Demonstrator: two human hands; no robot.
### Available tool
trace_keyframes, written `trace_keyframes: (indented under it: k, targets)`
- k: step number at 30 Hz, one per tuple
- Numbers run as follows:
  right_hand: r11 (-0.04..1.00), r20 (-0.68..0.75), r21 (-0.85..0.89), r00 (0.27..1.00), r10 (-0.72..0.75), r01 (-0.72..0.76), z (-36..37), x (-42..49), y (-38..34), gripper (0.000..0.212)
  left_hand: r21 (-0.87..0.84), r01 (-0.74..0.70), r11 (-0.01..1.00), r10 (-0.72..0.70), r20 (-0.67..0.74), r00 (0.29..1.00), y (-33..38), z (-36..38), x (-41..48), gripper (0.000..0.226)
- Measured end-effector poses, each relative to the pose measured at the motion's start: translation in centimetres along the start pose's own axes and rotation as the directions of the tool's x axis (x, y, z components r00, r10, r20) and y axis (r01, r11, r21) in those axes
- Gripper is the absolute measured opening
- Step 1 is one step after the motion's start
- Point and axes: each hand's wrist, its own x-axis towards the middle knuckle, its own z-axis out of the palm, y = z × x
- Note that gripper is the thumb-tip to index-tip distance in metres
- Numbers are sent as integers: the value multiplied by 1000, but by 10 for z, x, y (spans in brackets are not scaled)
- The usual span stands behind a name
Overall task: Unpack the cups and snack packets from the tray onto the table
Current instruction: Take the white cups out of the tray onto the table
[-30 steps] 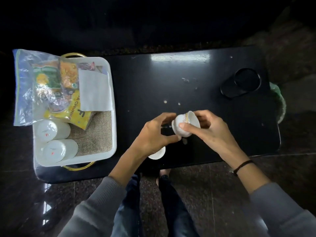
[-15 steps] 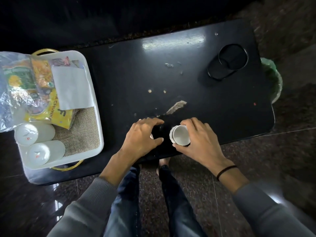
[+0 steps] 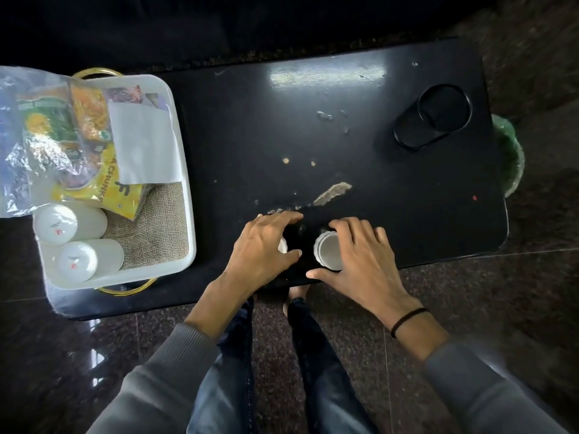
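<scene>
Two cups [image 3: 328, 253] reach the table's [image 3: 344, 145] near edge, each hand's [image 3: 360, 258] fingers clasping one; tray [image 3: 183, 170] keeps two cups and packets [image 3: 91, 170].

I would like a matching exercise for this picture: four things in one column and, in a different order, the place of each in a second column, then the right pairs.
Things
1. small white ceramic cup
2. two white paper cup stacks
3. clear plastic bag of snack packets
4. black oval cup holder

Places
A. far right corner of the black table
B. lying in the near end of the white plastic tray
C. under the right hand, on the table's near edge
D. draped over the tray's far left side

Pairs: 1-C, 2-B, 3-D, 4-A
</scene>
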Motion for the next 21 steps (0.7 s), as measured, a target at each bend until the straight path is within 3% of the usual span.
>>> trace_keyframes:
  k: [8,21]
  targets:
    - [977,248,-184,967,-62,110,-18,13,-18,74,-27,43,999,-43,-19,999,-15,-16,-8,67]
    - [975,230,-193,971,-60,106,-24,25,-17,72,-78,82,994,-81,16,997,-20,-12,-8,65]
